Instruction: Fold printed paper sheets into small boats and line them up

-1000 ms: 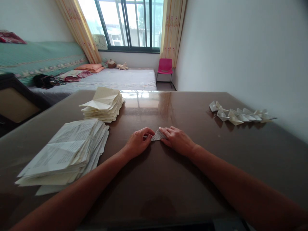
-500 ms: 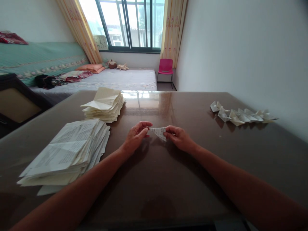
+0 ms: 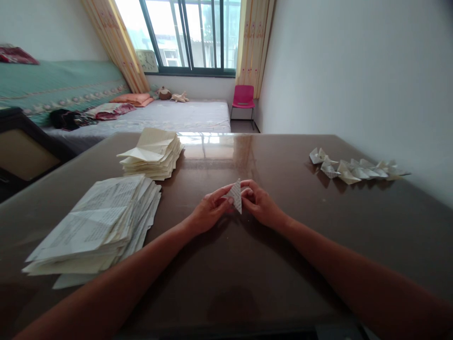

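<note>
L hand (image 3: 209, 211) pinches the paper (image 3: 237, 196) btwn thumb and fingers, mid-frame, just above the table (image 3: 226, 278). Paper's a small printed triangle, stood on edge w/ one corner up, one down; L thumb lies flat on its near face, prob. to brace it so the folds don't spring open.

R hand (image 3: 261, 202) is right beside it, fingers curled twd the paper's right edge; can't tell if they pinch it or just touch. Both hands meet in front of the body, prob. b/c a piece this small needs fingertips from both sides.

White stack (image 3: 95, 212), lower left, lies next to the L forearm; cream stack (image 3: 152, 158) sits behind it, upper left of center. Prob. sorted by paper type, w/in L reach. Folded pieces (image 3: 347, 174) stand in a row at right, nested close, prob. so they prop each other & stay apart from the flat sheets. Bed (image 3: 198, 115) & pink chair (image 3: 243, 97) are beyond, top of frame.
</note>
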A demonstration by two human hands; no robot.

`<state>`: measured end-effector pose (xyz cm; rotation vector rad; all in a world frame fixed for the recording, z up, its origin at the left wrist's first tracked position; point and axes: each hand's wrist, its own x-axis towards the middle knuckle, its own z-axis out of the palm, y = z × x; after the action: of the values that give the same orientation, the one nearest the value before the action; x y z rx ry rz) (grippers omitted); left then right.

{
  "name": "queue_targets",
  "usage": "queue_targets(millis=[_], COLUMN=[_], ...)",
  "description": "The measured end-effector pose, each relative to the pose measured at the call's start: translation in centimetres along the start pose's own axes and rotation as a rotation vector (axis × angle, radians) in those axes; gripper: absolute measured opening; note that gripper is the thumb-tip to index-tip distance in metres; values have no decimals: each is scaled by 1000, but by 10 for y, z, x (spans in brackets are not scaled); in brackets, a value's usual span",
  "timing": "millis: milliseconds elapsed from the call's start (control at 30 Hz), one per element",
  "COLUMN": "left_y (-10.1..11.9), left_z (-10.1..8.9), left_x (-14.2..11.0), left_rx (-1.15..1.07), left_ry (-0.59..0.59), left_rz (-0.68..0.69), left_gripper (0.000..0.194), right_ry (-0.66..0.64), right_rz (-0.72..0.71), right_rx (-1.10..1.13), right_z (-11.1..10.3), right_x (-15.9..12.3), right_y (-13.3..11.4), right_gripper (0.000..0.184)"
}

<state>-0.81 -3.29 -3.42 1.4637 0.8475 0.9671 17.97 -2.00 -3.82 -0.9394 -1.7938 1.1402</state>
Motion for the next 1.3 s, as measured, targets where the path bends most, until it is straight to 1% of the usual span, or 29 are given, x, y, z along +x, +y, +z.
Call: queue_targets(millis=[67, 133, 200, 333, 400, 467, 533, 600, 700, 767, 900, 1100, 1300], left_y=[0, -1, -2, -3, -5, -7, -8, -7, -3, -2, -6, -6, -2], left_z=[0, -1, -3, -7, -8, -8, -7, -4, 0, 2, 2, 0, 1], left_x=[0, 0, 0, 1, 1, 1, 0, -2, -5, -7, -5, -3, -4], left_rx=[-28, -48, -63, -72, -56, 15, 164, 352, 546, 588, 553, 391, 315], left_ry=[11, 30, 51, 46, 18, 19, 60, 102, 70, 47, 86, 95, 88], left_rz=[-13, -34, -53, -75, -78, -47, 31, 123, 193, 198, 157, 45, 30], left_gripper=[58, 57, 55, 51, 48, 45, 42, 41, 47, 49, 45, 45, 45], right_ry=[44, 28, -41, -164, -204, -216, -179, -93, 28, 52, 35, -4, -37], right_rz=[-49, -61, -29, 41, 45, 40, 18, -30, -110, -159, -206, -216, -228], right_rx=[-88, -116, -65, 116, 175, 161, 65, -71, -250, -320, -362, -243, -196], right_z=[4, 5, 5, 2, 1, 0, 1, 1, 0, 0, 0, -1, -3], right_x=[-2, -4, -5, -4, -3, -3, -3, -4, -4, -4, -5, -5, -5], right_y=[-2, -4, -5, -8, -8, -8, -7, -7, -6, -6, -5, -1, -2], right_gripper=[26, 22, 22, 36, 41, 38, 34, 33, 32, 31, 31, 35, 36])
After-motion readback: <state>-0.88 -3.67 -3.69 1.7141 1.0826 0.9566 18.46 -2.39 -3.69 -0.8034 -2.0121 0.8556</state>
